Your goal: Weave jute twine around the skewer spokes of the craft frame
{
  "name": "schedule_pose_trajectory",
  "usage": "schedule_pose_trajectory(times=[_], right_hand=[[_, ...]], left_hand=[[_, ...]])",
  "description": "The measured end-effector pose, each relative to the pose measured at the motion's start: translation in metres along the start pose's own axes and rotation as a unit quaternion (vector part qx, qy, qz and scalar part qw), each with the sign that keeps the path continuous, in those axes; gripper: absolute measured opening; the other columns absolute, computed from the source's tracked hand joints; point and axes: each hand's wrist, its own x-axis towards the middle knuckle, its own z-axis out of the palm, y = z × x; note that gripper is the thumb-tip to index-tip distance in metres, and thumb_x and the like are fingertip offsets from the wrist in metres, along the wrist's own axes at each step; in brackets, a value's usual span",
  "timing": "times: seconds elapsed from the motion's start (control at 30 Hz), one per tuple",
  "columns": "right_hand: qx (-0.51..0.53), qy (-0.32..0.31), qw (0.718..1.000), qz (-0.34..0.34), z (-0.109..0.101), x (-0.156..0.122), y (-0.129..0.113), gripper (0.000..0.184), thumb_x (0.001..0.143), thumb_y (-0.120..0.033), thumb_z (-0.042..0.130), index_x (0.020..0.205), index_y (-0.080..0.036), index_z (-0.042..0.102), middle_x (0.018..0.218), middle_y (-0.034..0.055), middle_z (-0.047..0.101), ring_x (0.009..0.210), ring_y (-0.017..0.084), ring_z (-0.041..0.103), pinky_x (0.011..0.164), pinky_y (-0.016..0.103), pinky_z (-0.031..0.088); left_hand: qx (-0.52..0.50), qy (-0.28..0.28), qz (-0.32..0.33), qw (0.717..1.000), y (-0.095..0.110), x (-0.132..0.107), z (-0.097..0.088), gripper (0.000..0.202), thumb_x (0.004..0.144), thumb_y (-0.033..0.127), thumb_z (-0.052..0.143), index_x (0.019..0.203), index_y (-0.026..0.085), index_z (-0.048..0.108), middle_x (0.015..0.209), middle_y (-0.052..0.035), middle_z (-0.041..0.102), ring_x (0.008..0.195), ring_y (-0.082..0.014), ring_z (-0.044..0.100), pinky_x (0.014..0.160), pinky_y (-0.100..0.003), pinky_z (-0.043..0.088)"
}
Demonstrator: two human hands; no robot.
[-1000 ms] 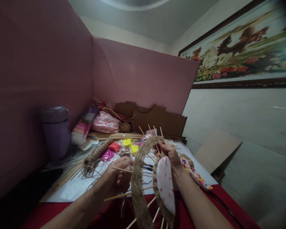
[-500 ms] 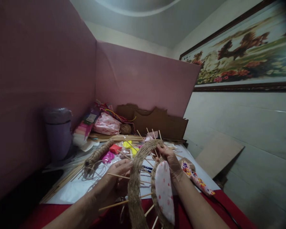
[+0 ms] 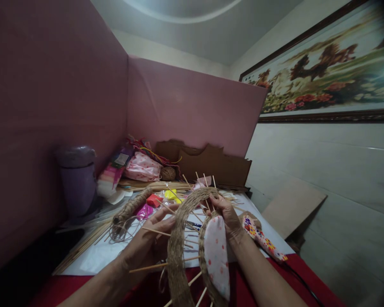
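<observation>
Left hand [image 3: 147, 245], right hand [image 3: 228, 215] (both gripping).

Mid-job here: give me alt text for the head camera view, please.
Two bare hands hold a twine-wrapped ring studded with wooden skewers upright over a table: the left hand grips its left rim, the right hand its top, beside a dotted fabric pad. A jute spool and purple canister sit behind.

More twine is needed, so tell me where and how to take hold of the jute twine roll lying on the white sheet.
Grip the jute twine roll at mid-length, coming from above with the fingers across its narrow width. It lies flat and slanted with both long sides free. Loose loops tangle at its near end, so keep off there.
</observation>
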Motion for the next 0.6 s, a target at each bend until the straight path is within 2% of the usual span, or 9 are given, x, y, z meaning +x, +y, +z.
schedule_pose_trajectory(times=[0.13,0.37,0.47,0.6], right_hand=[[-0.001,-0.006,1.000,-0.002,0.0020,-0.0004,0.0008,0.020,0.068,-0.020,0.069,0.085,-0.016,0.061,0.075,0.0012,0.065,0.061,0.011,0.059,0.040,0.016,0.044],[-0.003,0.000,1.000,-0.001,0.0044,-0.0015,-0.0007,0.024,0.066,-0.019,0.070,0.088,-0.017,0.060,0.078,0.0012,0.066,0.063,0.013,0.062,0.041,0.017,0.045],[-0.005,0.005,1.000,0.010,0.0069,-0.0033,-0.0005,0.025,0.067,-0.020,0.070,0.090,-0.017,0.061,0.079,0.0007,0.067,0.063,0.012,0.062,0.043,0.017,0.046],[-0.016,0.010,1.000,0.020,0.0100,-0.0057,0.0024,0.025,0.068,-0.023,0.070,0.092,-0.017,0.061,0.079,0.0015,0.068,0.064,0.014,0.064,0.052,0.023,0.050]], left_hand=[[-0.014,0.008,0.009,1.000,0.0008,-0.0013,0.0004,0.053,0.071,0.017,0.069,0.120,0.022,0.051,0.074,-0.0030,0.068,0.053,-0.0119,0.061,0.045,-0.020,0.045],[-0.001,0.015,0.008,1.000,0.0020,-0.0014,0.0003,0.048,0.069,0.020,0.071,0.114,0.020,0.056,0.068,-0.0015,0.066,0.045,-0.0090,0.056,0.041,-0.018,0.041],[0.003,0.006,0.015,1.000,0.0043,-0.0023,0.0024,0.041,0.069,0.022,0.071,0.109,0.020,0.058,0.066,0.0005,0.063,0.041,-0.0046,0.049,0.039,-0.015,0.035],[0.026,-0.030,0.015,0.999,0.0028,-0.0006,-0.0009,0.024,0.070,0.031,0.070,0.086,0.015,0.062,0.049,0.0066,0.047,0.035,-0.0008,0.031,0.035,-0.014,0.024]])
